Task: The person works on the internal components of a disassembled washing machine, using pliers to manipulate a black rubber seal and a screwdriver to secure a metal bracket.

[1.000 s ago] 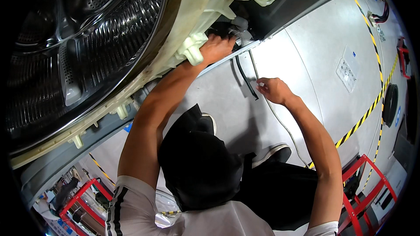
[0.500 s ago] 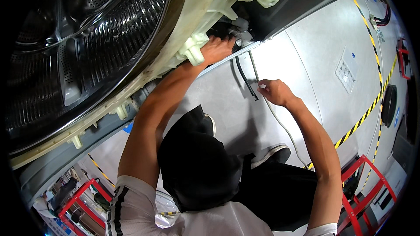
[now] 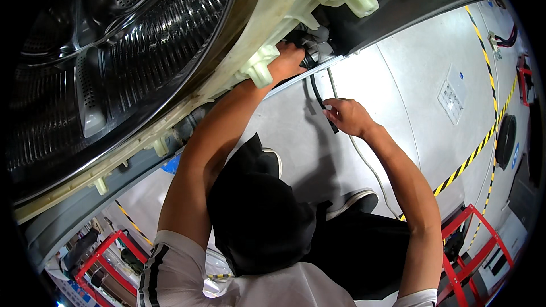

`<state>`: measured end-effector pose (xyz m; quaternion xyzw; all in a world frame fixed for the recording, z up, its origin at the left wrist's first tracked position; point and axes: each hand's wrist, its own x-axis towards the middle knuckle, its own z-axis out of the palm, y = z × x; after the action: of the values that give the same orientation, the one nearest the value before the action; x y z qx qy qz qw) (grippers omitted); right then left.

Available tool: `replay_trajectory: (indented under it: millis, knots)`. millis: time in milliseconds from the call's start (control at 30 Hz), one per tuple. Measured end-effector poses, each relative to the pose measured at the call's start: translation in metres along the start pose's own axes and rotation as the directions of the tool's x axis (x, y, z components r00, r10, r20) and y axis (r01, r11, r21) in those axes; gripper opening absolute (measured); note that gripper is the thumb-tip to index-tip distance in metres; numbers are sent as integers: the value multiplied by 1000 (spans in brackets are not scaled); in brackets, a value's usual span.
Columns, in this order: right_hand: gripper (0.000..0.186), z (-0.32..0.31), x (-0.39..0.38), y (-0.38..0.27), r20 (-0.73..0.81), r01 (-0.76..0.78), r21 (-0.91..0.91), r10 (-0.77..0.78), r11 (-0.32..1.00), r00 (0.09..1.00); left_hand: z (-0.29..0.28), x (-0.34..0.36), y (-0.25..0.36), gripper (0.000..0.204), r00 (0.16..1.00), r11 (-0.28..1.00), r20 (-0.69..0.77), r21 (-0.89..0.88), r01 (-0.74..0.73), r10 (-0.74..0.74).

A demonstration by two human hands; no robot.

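Head view: the right hand (image 3: 350, 117) has moved, so its narrow fingers meet the thin black rubbery tube (image 3: 316, 90) below the silver metal edge (image 3: 290, 84), with the left hand (image 3: 288, 62) partly hidden and both holds unclear.

Head view, one: fisheye, head-worn, facing steeply down; set close beside the steel drum (image 3: 153, 51), taking in floor (image 3: 424, 68) right of the drum, farther off.

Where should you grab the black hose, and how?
Probably near its loose lower end, pinched between thumb and finger, coming from the right. The black hose is slim and sticks out past the metal edge, and the right hand is on that side.
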<state>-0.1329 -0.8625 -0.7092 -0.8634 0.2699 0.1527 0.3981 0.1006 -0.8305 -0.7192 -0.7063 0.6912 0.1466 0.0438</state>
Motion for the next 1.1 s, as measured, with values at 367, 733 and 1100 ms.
replay_trajectory:
  millis: [367,733,1100]
  knots:
    - [31,-7,-4,-2,-25,-6,-10,5,1000,1000,7,-6,1,43,991,991,-69,76,-107,113]
    - [33,-11,-6,-17,-51,22,-14,-23,1000,998,16,1,-14,43,997,996,-14,-49,-79,79]
    - [31,-2,-14,-7,-102,71,-42,-75,997,992,15,6,-2,53,990,972,95,-202,118,-100]
